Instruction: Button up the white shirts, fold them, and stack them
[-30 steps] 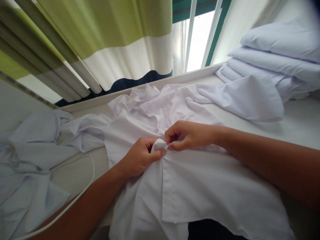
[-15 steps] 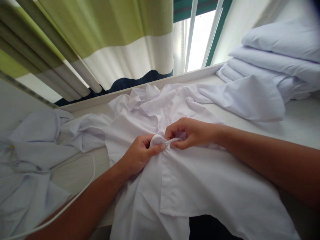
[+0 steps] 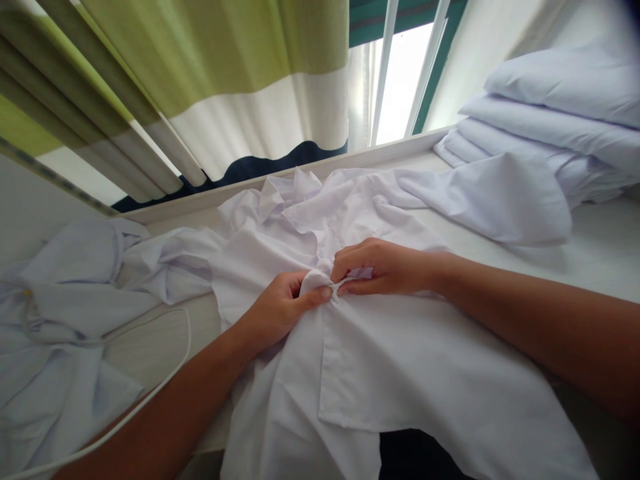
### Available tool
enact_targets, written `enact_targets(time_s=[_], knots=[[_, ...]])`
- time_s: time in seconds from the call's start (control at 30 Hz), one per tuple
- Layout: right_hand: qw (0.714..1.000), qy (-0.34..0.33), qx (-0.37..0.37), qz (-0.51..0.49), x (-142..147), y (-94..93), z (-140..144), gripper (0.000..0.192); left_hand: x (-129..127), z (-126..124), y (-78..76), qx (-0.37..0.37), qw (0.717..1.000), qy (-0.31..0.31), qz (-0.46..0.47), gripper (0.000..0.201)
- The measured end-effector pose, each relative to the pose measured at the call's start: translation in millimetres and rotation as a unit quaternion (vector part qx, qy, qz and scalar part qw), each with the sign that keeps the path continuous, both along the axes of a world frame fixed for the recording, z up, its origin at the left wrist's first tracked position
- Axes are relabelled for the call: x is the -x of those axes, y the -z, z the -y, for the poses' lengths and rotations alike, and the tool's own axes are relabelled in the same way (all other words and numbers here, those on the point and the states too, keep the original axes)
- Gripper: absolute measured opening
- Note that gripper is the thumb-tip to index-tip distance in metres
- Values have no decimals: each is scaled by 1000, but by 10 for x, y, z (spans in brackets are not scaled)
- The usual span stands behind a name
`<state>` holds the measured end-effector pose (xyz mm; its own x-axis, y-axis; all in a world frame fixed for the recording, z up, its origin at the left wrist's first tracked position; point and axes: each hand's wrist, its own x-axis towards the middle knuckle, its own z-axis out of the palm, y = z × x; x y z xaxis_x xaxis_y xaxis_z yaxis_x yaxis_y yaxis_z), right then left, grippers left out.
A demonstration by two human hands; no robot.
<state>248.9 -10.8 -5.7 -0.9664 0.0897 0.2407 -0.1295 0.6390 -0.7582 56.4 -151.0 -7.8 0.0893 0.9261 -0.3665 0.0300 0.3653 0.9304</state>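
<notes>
A white shirt (image 3: pixel 400 360) lies spread before me, its lower part hanging over the near edge of the table. My left hand (image 3: pixel 286 303) is closed on a fold of the shirt's front placket, thumb on top. Right beside it, my right hand (image 3: pixel 373 267) pinches the same placket between thumb and fingers. The fingertips almost meet at the gathered cloth. Whether a button sits between them I cannot make out. The collar end points to the far side, and one sleeve (image 3: pixel 525 200) stretches out to the right.
Folded white garments (image 3: pixel 560 120) are stacked at the far right. Crumpled white cloth (image 3: pixel 65 300) covers the left, with a white cable (image 3: pixel 187 340) running across it and over my left forearm. A green and white curtain (image 3: pixel 250 80) hangs behind the table's raised back edge (image 3: pixel 385 152).
My right fingers have drawn slightly closer together on the placket, and the hand has turned a little. The left hand keeps its hold, and the shirt lies almost the same.
</notes>
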Motion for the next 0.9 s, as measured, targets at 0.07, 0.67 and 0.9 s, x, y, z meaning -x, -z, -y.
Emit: enact_targets(time_s=[0.07, 0.67, 0.9], knots=[[1000, -5, -5, -5, -1, 0, -4, 12, 1, -2, -9, 4, 1000, 10, 3, 27], [997, 20, 69, 12, 7, -39, 9, 24, -11, 1, -15, 13, 995, -33, 91, 27], [999, 44, 15, 2, 41, -18, 55, 24, -5, -8, -34, 17, 997, -17, 76, 30]])
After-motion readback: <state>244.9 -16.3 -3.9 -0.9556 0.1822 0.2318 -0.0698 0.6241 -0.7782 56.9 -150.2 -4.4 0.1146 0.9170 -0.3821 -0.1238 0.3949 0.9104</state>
